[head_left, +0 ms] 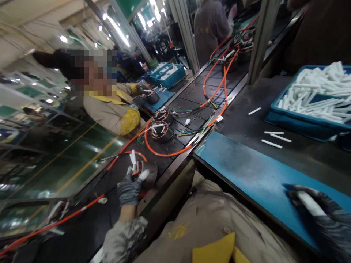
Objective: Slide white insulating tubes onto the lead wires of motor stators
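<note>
My left hand, in a grey glove with white fingertips, grips the near side of a dark round motor stator on the conveyor. White tubes stand up from the stator's windings beside my fingers. At the lower right, my right hand, also gloved, hovers over the blue mat and is smeared by motion. A white patch shows on that glove; whether its fingers hold anything cannot be made out.
More stators with orange cables lie along the conveyor. A blue bin of white tubes is at the right, with loose tubes nearby. A person works across the conveyor; metal posts stand ahead.
</note>
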Available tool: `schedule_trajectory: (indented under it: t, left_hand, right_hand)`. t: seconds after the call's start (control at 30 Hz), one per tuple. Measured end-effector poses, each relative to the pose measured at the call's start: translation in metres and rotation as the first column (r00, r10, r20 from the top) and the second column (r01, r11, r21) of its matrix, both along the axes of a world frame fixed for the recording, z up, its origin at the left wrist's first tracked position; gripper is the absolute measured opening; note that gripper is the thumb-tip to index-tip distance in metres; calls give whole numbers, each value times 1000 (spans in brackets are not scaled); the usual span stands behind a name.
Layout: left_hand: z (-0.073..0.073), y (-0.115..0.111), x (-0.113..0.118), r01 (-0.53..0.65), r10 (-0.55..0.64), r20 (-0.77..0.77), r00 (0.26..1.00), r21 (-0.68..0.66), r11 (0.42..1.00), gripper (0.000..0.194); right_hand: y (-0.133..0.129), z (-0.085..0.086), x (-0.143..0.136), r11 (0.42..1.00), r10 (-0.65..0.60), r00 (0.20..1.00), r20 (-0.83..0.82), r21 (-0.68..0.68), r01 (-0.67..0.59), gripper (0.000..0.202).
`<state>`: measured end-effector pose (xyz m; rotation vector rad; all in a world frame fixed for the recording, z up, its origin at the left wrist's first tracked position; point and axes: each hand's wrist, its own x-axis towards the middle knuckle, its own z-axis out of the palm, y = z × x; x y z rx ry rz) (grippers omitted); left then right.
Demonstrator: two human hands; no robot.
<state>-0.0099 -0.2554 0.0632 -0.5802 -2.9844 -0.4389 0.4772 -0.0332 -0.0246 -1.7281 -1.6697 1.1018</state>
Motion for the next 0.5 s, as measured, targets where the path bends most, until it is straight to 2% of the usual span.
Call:
schedule_trajectory:
  t: [0.1,0.17,0.27,0.4,0.5]
  left_hand:
    - [-20,-6,-4,-28,20,-31,999,-283,959,59]
    - [-33,-1,-5,-12,0,-36,999,-343,939,59]
    - [-45,13,-14,57,-97,-93,991,-364,930,62]
    - [-46,39,-39,163,-222,-89,971,-431,888,64]
    - [-33,49,-59,240,-295,-60,954,-442,864,62]
  right_hand:
    - [1,-8,3,996,-74,991,111,-44,79,44]
    - [1,-7,3,993,-85,990,114,-71,93,48]
    - [-1,2,-1,992,-100,994,50,-78,104,45]
    - [-2,11,-6,994,-86,996,24,-68,87,41]
    - [-3,5,-1,995,-79,996,39,-55,81,39]
